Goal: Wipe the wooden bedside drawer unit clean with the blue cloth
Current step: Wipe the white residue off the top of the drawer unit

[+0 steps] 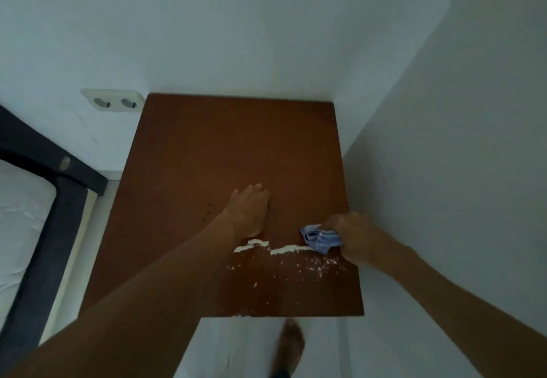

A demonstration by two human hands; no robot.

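I look straight down on the top of the wooden bedside drawer unit (225,152), tucked into a corner with a wall just past my right hand (349,234) and another wall beyond both hands. My right hand is closed around the bunched blue cloth (321,238), which sticks out toward my left hand and presses on the wood near the unit's right edge. My left hand (250,210) lies open and flat on the top, palm down, fingers pointing away from me, gripping nothing; I judge it is only bracing.

What matters for the coming stroke is the white powder (284,249). It lies in a rough ridge running crosswise, left to right, from just beside the heel of my left hand to the lower tip of the cloth, which touches its right end. Looser specks spread on the near side of both hands, toward the front edge, where a little more white sits on the lip. The right hand is plainly nearer, already at the ridge's end, so I judge the natural move is a sweep leftward along that line or a pull toward me.

The wood beyond my hands looks free of powder. On my left hand's side, well apart, stand a double wall socket (114,102) and the dark bed frame (44,152).
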